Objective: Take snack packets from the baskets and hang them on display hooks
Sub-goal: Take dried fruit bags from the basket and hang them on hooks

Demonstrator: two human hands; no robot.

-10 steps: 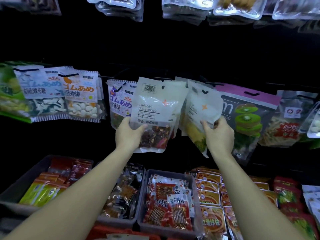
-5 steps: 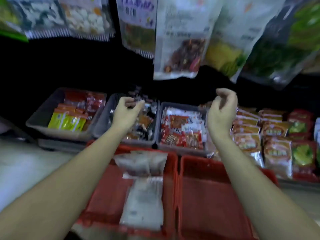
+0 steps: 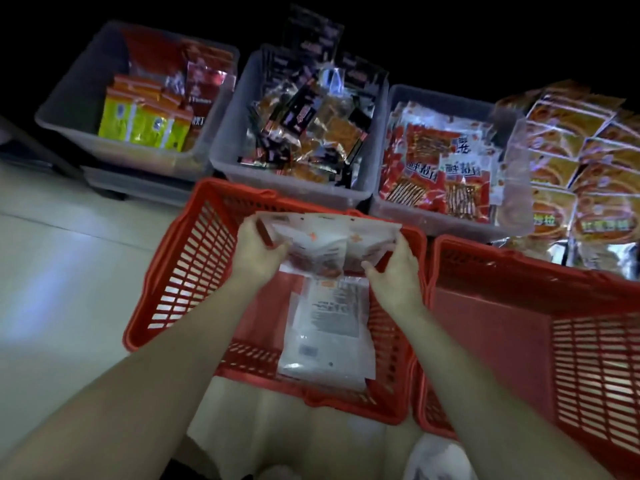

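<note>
Both hands have come down since half a second ago, when they hung empty in front of the tubs, and now they hold a white plastic snack packet with reddish contents (image 3: 332, 237) above the red slatted plastic basket (image 3: 194, 258). At the packet's left edge the left hand (image 3: 256, 252) has its grip pinched, fingers curled over the top corner, while the right hand (image 3: 398, 275) pinches the right edge with the thumb underneath. It may be two overlapping packets, since blur hides the seam. Below it, a second white packet with printed text (image 3: 329, 334) lies flat on the basket's bottom. Another red slatted basket (image 3: 512, 271) stands just beside the first, on the right. Beyond them sit three grey plastic tubs: the left tub (image 3: 72, 109) holding yellow and dark red packets, the middle tub (image 3: 228, 140) black and orange ones, the right tub (image 3: 519, 188) red and white ones. Orange packets (image 3: 588, 168) lie stacked further right. Pale floor (image 3: 69, 271) shows at the left.
</note>
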